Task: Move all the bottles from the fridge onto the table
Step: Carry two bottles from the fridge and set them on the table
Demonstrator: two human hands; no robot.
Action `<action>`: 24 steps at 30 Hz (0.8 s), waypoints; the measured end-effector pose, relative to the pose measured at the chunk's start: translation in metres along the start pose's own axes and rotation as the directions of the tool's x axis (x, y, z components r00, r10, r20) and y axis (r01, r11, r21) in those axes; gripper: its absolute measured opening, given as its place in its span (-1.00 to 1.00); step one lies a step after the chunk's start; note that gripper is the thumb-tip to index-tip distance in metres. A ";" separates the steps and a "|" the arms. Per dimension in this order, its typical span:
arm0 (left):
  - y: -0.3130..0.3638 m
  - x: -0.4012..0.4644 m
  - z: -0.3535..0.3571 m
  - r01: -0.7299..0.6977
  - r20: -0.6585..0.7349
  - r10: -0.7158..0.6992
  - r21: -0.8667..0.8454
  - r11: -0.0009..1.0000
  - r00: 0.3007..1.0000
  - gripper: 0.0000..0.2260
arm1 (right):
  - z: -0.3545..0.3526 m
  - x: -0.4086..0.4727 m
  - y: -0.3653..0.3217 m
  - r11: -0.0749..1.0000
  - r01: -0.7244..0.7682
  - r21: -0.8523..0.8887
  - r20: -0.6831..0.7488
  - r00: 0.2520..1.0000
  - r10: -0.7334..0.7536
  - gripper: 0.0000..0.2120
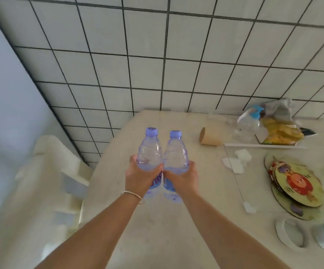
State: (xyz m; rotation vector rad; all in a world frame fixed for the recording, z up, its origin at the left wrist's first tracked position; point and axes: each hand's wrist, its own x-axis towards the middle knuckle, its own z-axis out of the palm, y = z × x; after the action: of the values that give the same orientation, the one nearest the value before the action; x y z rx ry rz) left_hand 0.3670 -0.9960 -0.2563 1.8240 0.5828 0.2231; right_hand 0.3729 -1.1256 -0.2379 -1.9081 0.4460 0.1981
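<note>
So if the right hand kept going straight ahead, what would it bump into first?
Probably nothing on the table. The right hand, holding its bottle, points at bare tabletop, then the tiled wall. The paper cup sits off to the right.

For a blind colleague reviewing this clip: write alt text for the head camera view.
Two bare hands, left hand and right hand, each hold an upright clear plastic water bottle with a lilac cap, left bottle and right bottle, side by side above a pale beige table beside a white tiled wall.

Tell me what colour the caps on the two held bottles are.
Light purple-blue caps, matching the tinted bottles; clearest in the head view.
</note>
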 end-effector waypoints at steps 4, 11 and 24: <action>0.001 0.062 0.013 -0.024 0.021 0.024 0.020 1.000 0.999 -0.51 | 0.028 0.063 -0.011 0.996 0.064 -0.057 0.066 0.996 -0.060 -0.39; 0.009 0.129 0.025 -0.194 0.029 0.194 0.002 0.981 0.981 -0.56 | 0.061 0.130 -0.031 0.985 0.160 0.058 -0.085 0.984 -0.155 -0.49; -0.017 0.166 0.044 -0.210 0.059 0.211 -0.032 0.977 0.976 -0.45 | 0.079 0.166 -0.020 0.977 0.203 0.057 -0.086 0.976 -0.198 -0.39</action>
State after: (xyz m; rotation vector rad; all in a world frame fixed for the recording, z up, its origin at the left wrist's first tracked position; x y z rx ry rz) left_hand 0.5241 -0.9471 -0.3099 1.8608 0.3410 0.3137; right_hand 0.5387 -1.0811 -0.3073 -1.8873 0.3064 -0.0261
